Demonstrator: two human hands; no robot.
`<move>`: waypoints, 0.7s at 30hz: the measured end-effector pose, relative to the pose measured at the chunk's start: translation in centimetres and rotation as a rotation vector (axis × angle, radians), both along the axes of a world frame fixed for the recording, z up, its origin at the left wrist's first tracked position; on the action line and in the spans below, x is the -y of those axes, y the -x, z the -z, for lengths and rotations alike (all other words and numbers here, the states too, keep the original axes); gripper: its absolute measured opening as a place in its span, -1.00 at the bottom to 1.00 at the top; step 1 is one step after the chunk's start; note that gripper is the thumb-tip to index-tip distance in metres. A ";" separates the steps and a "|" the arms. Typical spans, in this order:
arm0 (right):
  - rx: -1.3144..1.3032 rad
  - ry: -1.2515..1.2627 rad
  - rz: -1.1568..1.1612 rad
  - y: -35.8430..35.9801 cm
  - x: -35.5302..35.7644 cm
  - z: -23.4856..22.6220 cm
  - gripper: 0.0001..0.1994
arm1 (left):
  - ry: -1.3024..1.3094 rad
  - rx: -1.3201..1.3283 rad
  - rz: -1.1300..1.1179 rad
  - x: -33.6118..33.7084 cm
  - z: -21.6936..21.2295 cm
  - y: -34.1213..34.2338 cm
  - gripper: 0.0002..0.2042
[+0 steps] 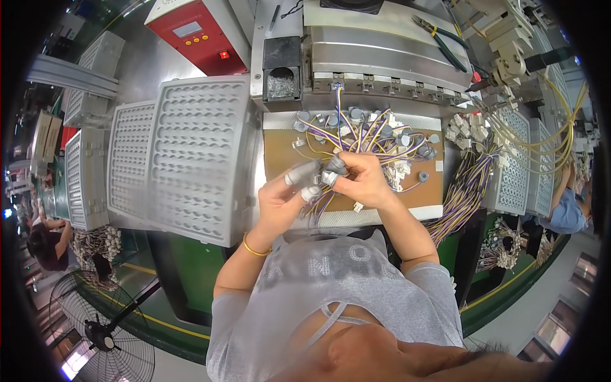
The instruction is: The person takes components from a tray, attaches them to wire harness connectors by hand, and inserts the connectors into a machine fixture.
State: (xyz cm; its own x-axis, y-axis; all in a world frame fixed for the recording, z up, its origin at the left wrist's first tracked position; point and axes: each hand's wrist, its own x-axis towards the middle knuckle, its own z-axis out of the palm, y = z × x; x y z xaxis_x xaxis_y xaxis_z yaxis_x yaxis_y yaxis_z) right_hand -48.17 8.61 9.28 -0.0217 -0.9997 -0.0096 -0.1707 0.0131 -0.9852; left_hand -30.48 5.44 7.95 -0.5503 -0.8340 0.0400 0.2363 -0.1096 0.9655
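Pinching a small grey connector (333,167), apparently, between right hand (363,181) and left hand (283,197), both grips narrow, mid-table (280,159); keeping striped wires (356,137) untangled, fingertips close.

Both hands meet at mid-frame, fingertips pinched together

The left hand (283,194) comes up from the lower edge on a bare forearm with a thin yellow bangle at the wrist; its palm turns inward and its fingers (299,175), capped in grey finger cots, stretch toward the other hand. The right hand (363,178) reaches in from the right on a bent, bare forearm, knuckles up, fingers curled in a closed grip with grey-capped fingertips touching those of the left. Both elbows sit close to the torso
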 end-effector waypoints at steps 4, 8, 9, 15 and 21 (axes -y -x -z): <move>-0.167 0.126 -0.007 0.4 0.0 0.0 -0.91 | 0.463 0.257 -0.119 0.1 -1.0 0.6 -0.66; -0.154 0.214 -0.042 0.0 -0.2 0.4 -0.93 | 0.373 0.235 -0.082 0.4 -1.1 0.8 -0.69; -0.099 0.121 -0.040 -0.3 -0.3 1.0 -0.94 | 0.157 0.154 -0.072 0.4 -0.8 0.8 -0.72; 0.034 -0.016 0.057 -0.8 0.0 0.7 -0.88 | -0.509 -0.175 -0.091 1.3 -0.6 2.0 -0.83; 0.223 -0.170 0.059 1.3 0.0 -0.6 -0.81 | -0.541 -0.335 0.229 1.5 0.1 4.4 -0.63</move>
State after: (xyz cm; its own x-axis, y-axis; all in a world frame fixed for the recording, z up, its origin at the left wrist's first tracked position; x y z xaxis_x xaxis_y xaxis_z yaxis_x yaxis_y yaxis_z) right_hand -49.43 8.65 9.90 -0.0581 -0.9804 -0.1883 0.0560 0.1851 -0.9811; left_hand -34.92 3.94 7.81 -0.7464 -0.6482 -0.1507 0.4266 -0.6399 0.6392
